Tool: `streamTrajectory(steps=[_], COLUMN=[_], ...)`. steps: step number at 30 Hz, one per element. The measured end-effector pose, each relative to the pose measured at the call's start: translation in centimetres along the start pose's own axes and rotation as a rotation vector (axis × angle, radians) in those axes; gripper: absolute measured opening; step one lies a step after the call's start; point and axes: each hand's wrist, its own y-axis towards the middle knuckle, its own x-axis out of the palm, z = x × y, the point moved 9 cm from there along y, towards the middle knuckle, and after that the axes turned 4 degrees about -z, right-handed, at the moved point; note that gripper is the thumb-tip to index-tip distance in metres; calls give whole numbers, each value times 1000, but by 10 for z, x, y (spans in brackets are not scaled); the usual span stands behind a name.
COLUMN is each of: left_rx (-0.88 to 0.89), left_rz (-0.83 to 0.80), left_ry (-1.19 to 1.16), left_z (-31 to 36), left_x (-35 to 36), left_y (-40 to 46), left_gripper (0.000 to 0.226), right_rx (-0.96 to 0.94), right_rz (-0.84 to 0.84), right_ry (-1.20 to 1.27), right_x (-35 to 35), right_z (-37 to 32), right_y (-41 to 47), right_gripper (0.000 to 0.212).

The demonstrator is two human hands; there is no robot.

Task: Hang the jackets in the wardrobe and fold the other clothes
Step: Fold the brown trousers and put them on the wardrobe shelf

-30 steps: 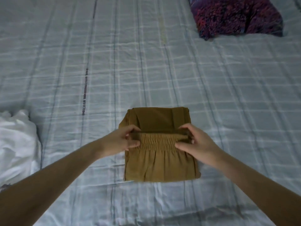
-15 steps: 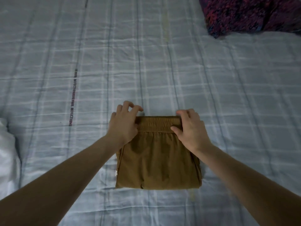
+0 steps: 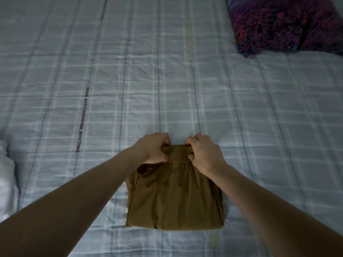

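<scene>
Moved: the stretchy top band of the brown folded cloth trousers (image 3: 174,193) has gone over to the far edge since a second ago.
Hands: left hand (image 3: 151,148) and right hand (image 3: 205,152) both pinch that band.
Place: trousers lie on the pale blue checked bedsheet (image 3: 185,80).
Done: trousers nearly folded.
Left: white cloth (image 3: 6,182) to the trousers' left, purple fuzzy bundle (image 3: 282,23) far behind them.

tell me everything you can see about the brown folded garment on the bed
The brown garment is olive-brown, smooth, thin-looking cloth, folded into a flat, roughly square stack on the plaid bedsheet. Its gathered elastic waistband lies along the far edge. The left hand and right hand pinch the waistband's two ends. A small pale tag shows at the left edge.
</scene>
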Motion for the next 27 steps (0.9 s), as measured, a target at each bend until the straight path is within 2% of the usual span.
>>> streamTrajectory(steps=[8,11,16,18,20,22,24,27], left_rx=[-20,-9,77,137,250,285,309,213], left_rz=[-33,-14,80,126,264,321,311,224], left_ry=[102,141,312,441,669,839,860,738], left_z=[14,17,26,32,42,54,63,62], left_x=[10,18,19,16,12,8,0,-43], left_y=[0,-8,-37,-61,-95,-132,-170,-234], left_gripper=[55,48,29,28,29,28,29,29], right_rx=[-74,-58,-119,-160,-218,-298,-359,-469], right_rz=[-74,-92,31,25,2,-10,11,66], right_ry=[33,34,-181,-247,-341,-464,-540,-624], right_x=[9,14,1,-9,-23,-44,-71,-128], right_z=[6,10,-11,-24,-43,-66,-91,-140], right_y=[-9,-21,-45,-60,-80,-103,-125,-153], right_gripper=[48,51,41,40,38,35,31,36])
